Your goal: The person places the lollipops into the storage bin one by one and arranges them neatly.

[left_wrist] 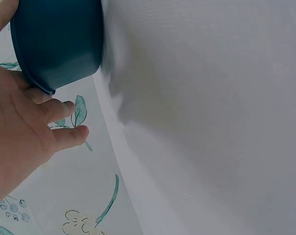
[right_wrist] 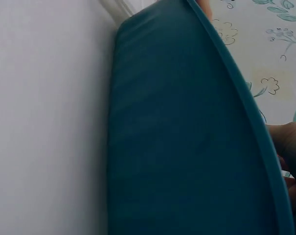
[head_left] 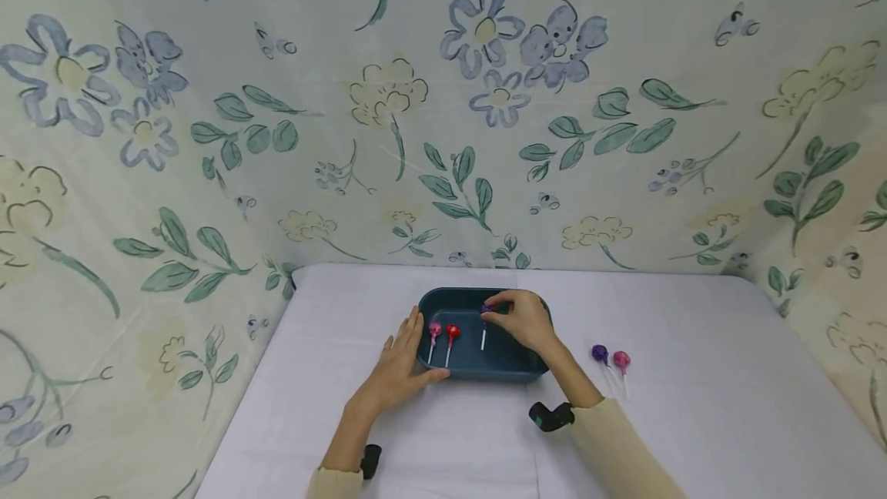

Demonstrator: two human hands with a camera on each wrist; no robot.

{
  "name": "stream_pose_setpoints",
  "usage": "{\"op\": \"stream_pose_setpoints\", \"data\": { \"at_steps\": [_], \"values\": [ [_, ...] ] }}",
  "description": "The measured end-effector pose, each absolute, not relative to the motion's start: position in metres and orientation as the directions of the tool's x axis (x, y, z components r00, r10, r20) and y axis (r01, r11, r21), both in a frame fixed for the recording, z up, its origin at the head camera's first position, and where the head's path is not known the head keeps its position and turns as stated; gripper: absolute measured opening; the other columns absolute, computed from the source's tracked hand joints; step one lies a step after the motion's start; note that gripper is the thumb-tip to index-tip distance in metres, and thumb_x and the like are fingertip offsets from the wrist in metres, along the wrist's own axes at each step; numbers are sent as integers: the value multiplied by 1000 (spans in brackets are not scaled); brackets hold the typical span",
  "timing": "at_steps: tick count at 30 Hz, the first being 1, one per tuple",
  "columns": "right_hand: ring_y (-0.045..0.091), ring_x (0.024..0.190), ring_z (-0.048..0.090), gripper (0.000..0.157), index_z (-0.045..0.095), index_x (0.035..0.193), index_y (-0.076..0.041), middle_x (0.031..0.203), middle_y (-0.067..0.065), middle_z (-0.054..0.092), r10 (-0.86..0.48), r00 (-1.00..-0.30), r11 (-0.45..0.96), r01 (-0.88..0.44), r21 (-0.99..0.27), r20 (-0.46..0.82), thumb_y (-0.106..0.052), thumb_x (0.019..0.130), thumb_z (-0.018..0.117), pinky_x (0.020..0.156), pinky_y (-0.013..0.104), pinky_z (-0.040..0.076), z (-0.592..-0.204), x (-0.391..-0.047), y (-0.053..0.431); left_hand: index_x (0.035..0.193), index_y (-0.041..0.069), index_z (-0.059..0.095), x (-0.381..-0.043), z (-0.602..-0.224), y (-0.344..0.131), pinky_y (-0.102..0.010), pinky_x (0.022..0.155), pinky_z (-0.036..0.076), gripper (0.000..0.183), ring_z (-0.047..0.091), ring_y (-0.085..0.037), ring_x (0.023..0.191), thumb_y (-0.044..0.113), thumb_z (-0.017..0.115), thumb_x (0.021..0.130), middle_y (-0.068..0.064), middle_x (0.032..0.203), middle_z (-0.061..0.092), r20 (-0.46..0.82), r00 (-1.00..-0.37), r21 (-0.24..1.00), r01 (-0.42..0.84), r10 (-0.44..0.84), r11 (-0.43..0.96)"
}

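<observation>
Over the dark blue tray (head_left: 478, 373), my right hand (head_left: 524, 319) pinches a purple lollipop (head_left: 487, 309) by its wrapped head, the white stick pointing down toward the front. A pink lollipop (head_left: 434, 328) and a red lollipop (head_left: 453, 330) lie side by side in the tray's left part. My left hand (head_left: 393, 374) rests against the tray's left end, fingers extended along it and thumb at the front rim. In the left wrist view, the fingers of that hand (left_wrist: 20, 122) spread beside the tray wall (left_wrist: 59, 44). The tray wall (right_wrist: 177, 122) mostly hides my right hand (right_wrist: 290, 147) in the right wrist view.
To the right of the tray, another purple lollipop (head_left: 600, 353) and another pink lollipop (head_left: 621, 361) lie on the white-covered table (head_left: 693, 406). A floral cloth (head_left: 319, 175) hangs behind and beside the table.
</observation>
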State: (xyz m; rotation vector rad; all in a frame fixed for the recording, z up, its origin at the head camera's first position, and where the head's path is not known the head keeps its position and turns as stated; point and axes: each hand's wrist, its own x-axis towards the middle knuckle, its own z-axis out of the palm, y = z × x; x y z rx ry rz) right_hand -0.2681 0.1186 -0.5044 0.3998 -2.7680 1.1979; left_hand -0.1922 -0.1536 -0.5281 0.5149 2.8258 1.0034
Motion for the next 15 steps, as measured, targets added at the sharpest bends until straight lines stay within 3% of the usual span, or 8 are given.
{"op": "stream_pose_setpoints", "data": {
  "at_steps": [6, 15],
  "values": [
    [11, 73, 62, 19, 82, 98, -12, 92, 4, 80, -227, -963, 715, -264, -647, 143, -22, 83, 88, 62, 29, 49, -514, -268, 94, 167, 6, 7, -192, -529, -154, -70, 126, 11, 113, 7, -38, 163, 65, 67, 91, -10, 176, -2, 15, -937, 623, 283, 350, 729],
    [12, 73, 69, 15, 81, 86, -12, 81, 1, 79, -196, -976, 762, -211, -613, 93, -19, 78, 92, 63, 34, 52, -525, -269, 76, 167, 6, 6, -192, -529, -154, -70, 126, 11, 113, 6, -37, 163, 64, 67, 92, -8, 176, -3, 12, -936, 629, 279, 351, 725]
  ]
}}
